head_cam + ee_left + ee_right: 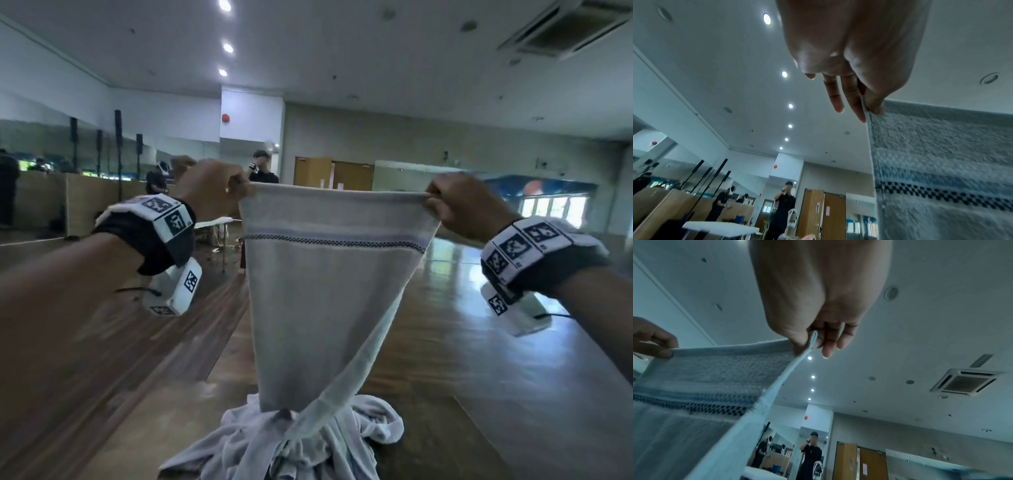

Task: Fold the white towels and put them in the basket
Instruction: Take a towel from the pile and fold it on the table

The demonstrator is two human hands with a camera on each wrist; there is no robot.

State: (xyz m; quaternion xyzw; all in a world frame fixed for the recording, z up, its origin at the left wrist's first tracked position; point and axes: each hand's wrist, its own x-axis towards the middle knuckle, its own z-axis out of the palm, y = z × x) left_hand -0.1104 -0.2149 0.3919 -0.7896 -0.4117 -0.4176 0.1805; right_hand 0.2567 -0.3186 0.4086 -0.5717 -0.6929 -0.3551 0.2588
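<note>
Only the head view shows the whole white towel (329, 291): it hangs from its top edge, stretched between the two raised hands, narrows downward with its right side twisted, and its lower end meets the pile of towels (301, 442) crumpled on the wooden table (428, 394). The pile's near edge is cut off by the frame, and no single towel in it can be made out. The left wrist view shows what the head view does not: the left hand (209, 190) pinches the towel's top left corner between thumb and a finger, while two other fingers (833, 95) stick out straight beside the towel's side edge. The right wrist view shows the right hand (462, 205) pinching the top right corner, thumb on the near face and fingers behind it, with the hem standing up between them; the left hand's grip also appears at that picture's left edge. Both wrist views show the towel's blue stripe with a dark checked line just below the held edge. The basket shows in no view.
</note>
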